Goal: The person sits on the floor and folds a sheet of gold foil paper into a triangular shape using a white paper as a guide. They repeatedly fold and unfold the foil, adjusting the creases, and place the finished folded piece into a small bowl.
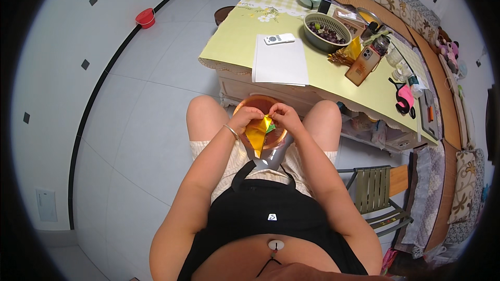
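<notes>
Between my knees, my left hand (247, 119) and my right hand (286, 118) are pinched close together on a shiny gold foil sheet (257, 136). The sheet hangs downward in a narrowing, folded shape, mostly below the left fingers. The right fingertips grip its upper right corner. Both hands are over a brown-orange round tub (281, 141) on the floor, and something green (270, 128) shows in it behind the foil. The rest of the tub's contents are mostly hidden by my hands.
Ahead stands a table with a yellow-green cloth (229, 41), holding white paper (280, 65), a white remote (279, 39), a basket of grapes (327, 32), gold foil pieces (344, 57) and a phone (363, 65). A folding chair (373, 190) is at right; a red bucket (146, 18) is by the wall.
</notes>
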### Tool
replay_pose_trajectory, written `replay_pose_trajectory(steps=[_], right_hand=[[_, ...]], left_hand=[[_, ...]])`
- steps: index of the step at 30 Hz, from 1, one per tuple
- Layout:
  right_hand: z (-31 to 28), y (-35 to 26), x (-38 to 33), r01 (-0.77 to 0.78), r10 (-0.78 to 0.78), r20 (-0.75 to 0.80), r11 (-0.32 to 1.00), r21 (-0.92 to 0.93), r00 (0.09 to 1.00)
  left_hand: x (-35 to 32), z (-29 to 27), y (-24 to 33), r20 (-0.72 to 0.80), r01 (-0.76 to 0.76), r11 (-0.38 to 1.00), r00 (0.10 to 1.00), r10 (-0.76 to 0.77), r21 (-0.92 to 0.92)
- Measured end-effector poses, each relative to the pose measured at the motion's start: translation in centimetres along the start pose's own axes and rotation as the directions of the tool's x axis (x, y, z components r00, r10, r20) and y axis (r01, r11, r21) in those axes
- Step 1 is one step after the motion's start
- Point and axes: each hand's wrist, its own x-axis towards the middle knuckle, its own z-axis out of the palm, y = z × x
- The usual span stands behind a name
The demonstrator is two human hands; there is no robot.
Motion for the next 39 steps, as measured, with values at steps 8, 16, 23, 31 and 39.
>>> replay_pose_trajectory(steps=[8, 16, 23, 31, 39], right_hand=[[0.4, -0.2, -0.2, 0.095, -0.096, -0.015, 0.994, -0.045, 0.995], [0.4, -0.7, -0.4, -0.181, 0.189, -0.185, 0.982, 0.061, 0.964], [0.5, 0.1, -0.3, -0.072, 0.073, -0.159, 0.997, 0.008, 0.985], [0.9, -0.5, -0.5, -0.07, 0.039, -0.171, 0.981, -0.18, 0.984], [0.5, 0.4, -0.3, -0.045, 0.026, -0.157, 0.992, -0.119, 0.987]], left_hand=[[-0.3, 0.8, 0.4, -0.009, -0.028, 0.992, 1.0, 0.029, 0.122], [-0.4, 1.5, 0.7, -0.02, -0.252, 0.88, 0.959, 0.284, 0.402], [-0.5, 1.7, 0.5, -0.023, -0.271, 0.871, 0.952, 0.306, 0.411], [-0.1, 0.7, -0.2, -0.015, -0.281, 0.874, 0.95, 0.312, 0.396], [-0.2, 1.1, 0.0, -0.014, -0.26, 0.877, 0.957, 0.29, 0.404]])
